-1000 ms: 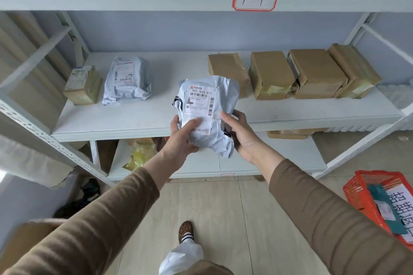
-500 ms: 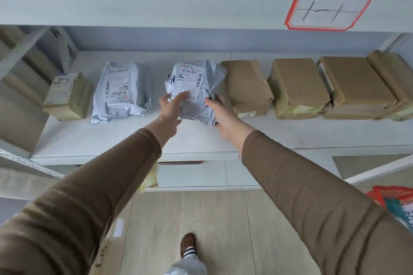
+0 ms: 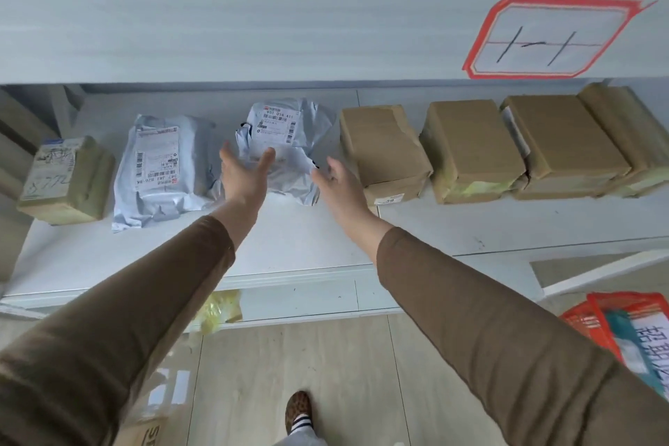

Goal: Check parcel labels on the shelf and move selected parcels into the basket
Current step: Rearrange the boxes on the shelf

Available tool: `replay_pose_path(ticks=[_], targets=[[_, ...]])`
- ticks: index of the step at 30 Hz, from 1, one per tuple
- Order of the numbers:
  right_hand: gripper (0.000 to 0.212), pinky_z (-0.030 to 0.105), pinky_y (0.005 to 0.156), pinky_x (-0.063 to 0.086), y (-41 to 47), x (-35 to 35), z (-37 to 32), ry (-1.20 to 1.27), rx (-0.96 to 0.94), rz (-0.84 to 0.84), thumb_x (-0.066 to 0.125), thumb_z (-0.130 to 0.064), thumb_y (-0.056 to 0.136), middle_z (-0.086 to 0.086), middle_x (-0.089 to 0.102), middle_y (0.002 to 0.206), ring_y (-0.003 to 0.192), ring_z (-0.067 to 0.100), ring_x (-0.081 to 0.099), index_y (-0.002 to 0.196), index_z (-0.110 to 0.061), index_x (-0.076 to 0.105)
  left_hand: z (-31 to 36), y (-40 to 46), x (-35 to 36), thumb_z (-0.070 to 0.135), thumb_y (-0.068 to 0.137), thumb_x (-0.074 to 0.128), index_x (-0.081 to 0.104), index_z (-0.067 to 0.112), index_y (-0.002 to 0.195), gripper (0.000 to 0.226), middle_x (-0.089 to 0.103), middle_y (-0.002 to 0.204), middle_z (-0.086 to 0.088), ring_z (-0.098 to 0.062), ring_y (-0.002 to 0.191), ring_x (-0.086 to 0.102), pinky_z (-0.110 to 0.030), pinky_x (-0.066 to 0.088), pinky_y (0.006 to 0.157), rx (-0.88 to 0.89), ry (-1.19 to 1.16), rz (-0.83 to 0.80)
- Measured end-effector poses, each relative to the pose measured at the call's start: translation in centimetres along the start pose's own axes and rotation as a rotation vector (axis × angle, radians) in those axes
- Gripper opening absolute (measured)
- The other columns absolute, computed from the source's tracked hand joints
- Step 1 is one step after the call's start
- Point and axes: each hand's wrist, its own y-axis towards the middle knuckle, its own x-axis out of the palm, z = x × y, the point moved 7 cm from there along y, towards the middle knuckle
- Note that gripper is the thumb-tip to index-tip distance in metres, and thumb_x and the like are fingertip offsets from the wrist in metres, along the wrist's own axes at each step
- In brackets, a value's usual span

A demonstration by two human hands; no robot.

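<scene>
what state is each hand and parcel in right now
left hand: open, empty
right hand: open, empty
middle grey mailer: lying on shelf, label up, released
left grey mailer: lying flat, label up
small taped box: resting at shelf's left end
brown boxes: lined up at right
red basket: on floor, holds parcels

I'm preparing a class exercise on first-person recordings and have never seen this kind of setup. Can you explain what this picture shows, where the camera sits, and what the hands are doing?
There is no machine here: the camera sits on a person's head, looking forward and down, so you see their own brown-sleeved arms. On the white shelf lie two grey mailer bags and several brown boxes. The left hand and right hand are both open in front of the middle grey parcel, which rests on the shelf, label up; neither hand holds anything. The left fingers overlap the bag, but whether they touch it is unclear. The orange basket is on the floor at the lower right.
</scene>
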Motion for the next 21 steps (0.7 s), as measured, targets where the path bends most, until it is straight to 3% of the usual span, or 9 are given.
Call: replay_pose_path(ticks=[3, 6, 8, 10, 13, 16, 18, 21], targets=[[0.044, 0.028, 0.111, 0.039, -2.4, -4.8, -1.1, -0.125, -0.286, 0.157, 0.056, -0.027, 0.102, 0.000, 0.058, 0.147, 0.136, 0.016, 0.051, 0.145, -0.017, 0.054, 4.2, -3.3, 1.1, 0.030, 0.098, 0.066, 0.023, 0.011, 0.162, 0.079, 0.029, 0.167, -0.005, -0.025, 0.156, 0.023, -0.034, 0.016, 0.128, 0.376, 0.053, 0.042], [0.045, 0.031, 0.115, 0.036, -2.9, -11.1, -0.2, -0.181, -0.346, 0.343, 0.054, -0.024, 0.101, 0.003, 0.056, 0.147, 0.139, 0.019, 0.047, 0.146, -0.016, 0.052, 7.5, -6.3, 5.1, 0.021, 0.101, 0.060, 0.032, 0.012, 0.158, 0.065, 0.034, 0.164, -0.001, -0.019, 0.153, 0.030, -0.017, 0.019, 0.121, 0.499, -0.004, -0.070], [0.052, 0.036, 0.121, 0.031, -1.7, -14.4, 1.2, -0.193, -0.237, 0.368, 0.052, -0.024, 0.102, 0.006, 0.045, 0.157, 0.147, 0.024, 0.039, 0.152, -0.014, 0.043, 8.2, -7.7, 9.0, 0.021, 0.103, 0.060, 0.036, 0.009, 0.157, 0.060, 0.042, 0.161, -0.007, -0.020, 0.150, 0.038, -0.025, 0.029, 0.121, 0.425, -0.046, -0.215], [0.057, 0.032, 0.120, 0.027, -0.3, -16.3, 2.5, -0.188, -0.089, 0.297, 0.052, -0.024, 0.104, 0.007, 0.038, 0.163, 0.150, 0.023, 0.034, 0.157, -0.012, 0.035, 7.5, -8.6, 12.8, 0.025, 0.104, 0.060, 0.032, 0.010, 0.159, 0.064, 0.041, 0.162, -0.008, -0.021, 0.151, 0.038, -0.028, 0.031, 0.120, 0.254, -0.072, -0.341], [0.064, 0.033, 0.110, 0.036, 1.5, -17.0, 4.3, -0.075, 0.110, 0.153, 0.054, -0.026, 0.102, 0.005, 0.045, 0.157, 0.141, 0.025, 0.046, 0.160, -0.014, 0.030, 5.2, -9.0, 15.8, 0.040, 0.102, 0.060, 0.018, 0.015, 0.164, 0.079, 0.031, 0.167, -0.006, -0.025, 0.151, 0.034, -0.028, 0.029, 0.106, -0.076, -0.032, -0.355], [0.055, 0.034, 0.095, 0.040, 2.0, -16.3, 6.1, 0.075, 0.283, -0.021, 0.058, -0.032, 0.099, 0.005, 0.054, 0.138, 0.121, 0.025, 0.053, 0.149, -0.013, 0.043, 2.8, -9.1, 16.7, 0.047, 0.096, 0.065, 0.050, 0.018, 0.145, 0.058, 0.052, 0.144, -0.004, -0.026, 0.128, 0.052, -0.030, 0.042, 0.091, -0.371, -0.106, -0.346], [0.050, 0.036, 0.101, 0.037, 1.6, -16.0, 6.3, 0.159, 0.309, -0.102, 0.059, -0.032, 0.099, 0.004, 0.052, 0.145, 0.132, 0.026, 0.049, 0.144, -0.013, 0.047, 2.4, -9.5, 17.2, 0.042, 0.096, 0.068, 0.059, 0.021, 0.132, 0.043, 0.059, 0.137, 0.002, -0.019, 0.125, 0.054, -0.034, 0.044, 0.105, -0.415, -0.198, -0.370], [0.056, 0.039, 0.110, 0.034, 0.7, -16.4, 5.9, 0.193, 0.267, -0.124, 0.057, -0.029, 0.102, 0.003, 0.044, 0.151, 0.140, 0.027, 0.043, 0.152, -0.013, 0.037, 3.0, -10.4, 16.9, 0.035, 0.100, 0.066, 0.055, 0.019, 0.141, 0.046, 0.059, 0.131, 0.005, -0.017, 0.124, 0.052, -0.044, 0.037, 0.118, -0.371, -0.255, -0.351]])
